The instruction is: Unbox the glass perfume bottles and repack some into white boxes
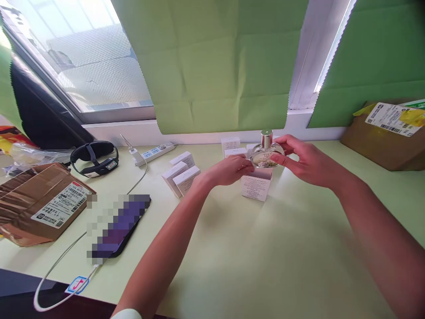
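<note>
A clear glass perfume bottle [268,156] with a silver cap is upright in my right hand [307,163], the thumb across its front. Just below it stands a small white printed box [256,188], its top seemingly open. My left hand [230,170] has its fingers curled together at the bottle's left edge, near the box's upper left corner. Whether those fingertips grip the bottle, the box or a flap cannot be made out. Behind the hands are more white boxes [230,143], partly hidden.
Several white boxes [187,180] stand left of my left arm. Further left are a power strip [155,153], a black head strap [94,159], a phone [121,228] on a white cable and an opened cardboard box [63,206]. A larger carton [381,141] sits at the right.
</note>
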Action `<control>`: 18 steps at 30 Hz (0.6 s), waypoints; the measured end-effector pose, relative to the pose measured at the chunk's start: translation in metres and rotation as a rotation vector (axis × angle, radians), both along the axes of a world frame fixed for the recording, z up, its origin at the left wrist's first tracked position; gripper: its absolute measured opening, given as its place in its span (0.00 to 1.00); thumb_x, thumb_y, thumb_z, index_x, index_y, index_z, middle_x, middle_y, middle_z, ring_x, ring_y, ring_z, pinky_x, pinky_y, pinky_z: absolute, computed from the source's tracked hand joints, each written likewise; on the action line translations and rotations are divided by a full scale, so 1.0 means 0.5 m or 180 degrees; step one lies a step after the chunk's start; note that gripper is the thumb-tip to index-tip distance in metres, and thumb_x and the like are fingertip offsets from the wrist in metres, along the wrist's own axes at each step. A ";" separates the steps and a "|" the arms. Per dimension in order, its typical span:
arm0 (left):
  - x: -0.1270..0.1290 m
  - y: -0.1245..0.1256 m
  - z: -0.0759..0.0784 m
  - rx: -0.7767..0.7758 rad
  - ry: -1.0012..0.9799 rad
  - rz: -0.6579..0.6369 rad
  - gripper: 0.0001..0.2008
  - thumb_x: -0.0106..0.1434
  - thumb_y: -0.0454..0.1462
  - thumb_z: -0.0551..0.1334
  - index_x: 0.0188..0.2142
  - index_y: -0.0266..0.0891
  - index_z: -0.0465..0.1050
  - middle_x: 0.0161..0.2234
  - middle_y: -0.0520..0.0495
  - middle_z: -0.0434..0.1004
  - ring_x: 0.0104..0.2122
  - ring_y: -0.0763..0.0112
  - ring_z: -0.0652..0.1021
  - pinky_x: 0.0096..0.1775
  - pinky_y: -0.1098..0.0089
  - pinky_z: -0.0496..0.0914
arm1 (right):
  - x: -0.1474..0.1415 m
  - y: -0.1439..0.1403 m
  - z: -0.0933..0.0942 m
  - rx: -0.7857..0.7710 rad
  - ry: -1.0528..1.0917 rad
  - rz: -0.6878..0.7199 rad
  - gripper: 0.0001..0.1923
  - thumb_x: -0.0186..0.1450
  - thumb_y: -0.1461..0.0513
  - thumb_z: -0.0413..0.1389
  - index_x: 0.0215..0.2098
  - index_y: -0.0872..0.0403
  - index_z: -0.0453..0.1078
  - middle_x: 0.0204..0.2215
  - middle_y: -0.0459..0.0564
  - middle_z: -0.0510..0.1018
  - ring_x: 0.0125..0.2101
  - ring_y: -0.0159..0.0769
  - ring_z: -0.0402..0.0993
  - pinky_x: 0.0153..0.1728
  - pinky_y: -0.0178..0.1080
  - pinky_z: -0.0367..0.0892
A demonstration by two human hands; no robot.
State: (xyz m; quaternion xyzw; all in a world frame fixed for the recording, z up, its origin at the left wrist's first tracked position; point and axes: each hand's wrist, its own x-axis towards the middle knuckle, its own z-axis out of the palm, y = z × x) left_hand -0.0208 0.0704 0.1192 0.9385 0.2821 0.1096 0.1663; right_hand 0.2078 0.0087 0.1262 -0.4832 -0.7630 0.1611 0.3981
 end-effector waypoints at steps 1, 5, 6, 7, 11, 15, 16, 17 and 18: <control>0.000 0.002 -0.003 0.0010 0.0001 0.0020 0.14 0.69 0.39 0.50 0.37 0.40 0.73 0.39 0.45 0.72 0.40 0.65 0.73 0.44 0.67 0.65 | -0.001 -0.003 0.003 0.0066 -0.0172 -0.0063 0.16 0.65 0.48 0.55 0.46 0.47 0.70 0.34 0.46 0.76 0.32 0.37 0.71 0.34 0.40 0.68; 0.004 0.005 -0.009 0.0109 0.0097 0.0221 0.08 0.65 0.35 0.53 0.33 0.38 0.69 0.40 0.45 0.71 0.42 0.64 0.72 0.45 0.66 0.66 | -0.009 -0.012 0.016 0.0147 -0.0565 -0.0108 0.17 0.67 0.46 0.51 0.46 0.47 0.69 0.34 0.47 0.76 0.30 0.36 0.69 0.30 0.38 0.64; 0.004 0.005 -0.010 0.0107 0.0134 0.0243 0.07 0.64 0.34 0.53 0.32 0.38 0.68 0.40 0.45 0.71 0.41 0.64 0.72 0.44 0.66 0.66 | -0.012 -0.013 0.018 0.0084 -0.0577 -0.0088 0.18 0.67 0.46 0.51 0.46 0.47 0.69 0.35 0.47 0.77 0.30 0.36 0.69 0.30 0.38 0.64; 0.005 0.004 -0.009 0.0074 0.0165 0.0249 0.07 0.64 0.34 0.52 0.31 0.38 0.66 0.39 0.45 0.70 0.41 0.64 0.72 0.44 0.66 0.66 | -0.014 -0.013 0.018 0.0009 -0.0583 -0.0081 0.18 0.66 0.46 0.51 0.46 0.47 0.69 0.36 0.47 0.77 0.31 0.37 0.70 0.30 0.39 0.64; 0.004 0.003 -0.006 -0.0149 0.0235 0.0257 0.05 0.64 0.36 0.54 0.32 0.38 0.64 0.39 0.45 0.70 0.38 0.65 0.71 0.41 0.66 0.66 | -0.018 -0.010 0.013 -0.0163 -0.0561 -0.0104 0.19 0.64 0.47 0.54 0.48 0.46 0.70 0.42 0.46 0.79 0.34 0.39 0.73 0.33 0.40 0.64; 0.005 0.003 -0.003 -0.0374 0.0095 0.0140 0.04 0.63 0.36 0.54 0.38 0.39 0.64 0.40 0.46 0.70 0.37 0.67 0.71 0.38 0.67 0.66 | -0.019 -0.009 0.009 -0.0193 -0.0591 -0.0051 0.20 0.63 0.47 0.54 0.49 0.46 0.71 0.41 0.46 0.79 0.34 0.40 0.73 0.34 0.40 0.64; 0.005 0.003 -0.003 -0.0429 0.0066 0.0115 0.05 0.63 0.37 0.54 0.38 0.39 0.64 0.40 0.46 0.70 0.37 0.67 0.71 0.38 0.68 0.66 | -0.020 -0.009 0.008 -0.0200 -0.0596 -0.0031 0.20 0.64 0.47 0.54 0.49 0.46 0.71 0.40 0.46 0.80 0.35 0.40 0.73 0.34 0.40 0.64; 0.004 0.003 -0.002 -0.0466 0.0056 0.0109 0.05 0.63 0.38 0.54 0.38 0.39 0.64 0.40 0.46 0.70 0.37 0.68 0.71 0.37 0.68 0.66 | -0.021 -0.009 0.008 -0.0208 -0.0596 -0.0008 0.20 0.64 0.47 0.54 0.49 0.46 0.71 0.39 0.46 0.80 0.35 0.41 0.73 0.35 0.41 0.64; 0.004 0.003 -0.001 -0.0484 0.0059 0.0118 0.06 0.63 0.39 0.55 0.37 0.39 0.64 0.39 0.47 0.70 0.37 0.68 0.71 0.37 0.68 0.66 | -0.022 -0.010 0.008 -0.0221 -0.0586 0.0016 0.21 0.64 0.47 0.54 0.49 0.46 0.71 0.39 0.47 0.80 0.37 0.42 0.74 0.35 0.41 0.65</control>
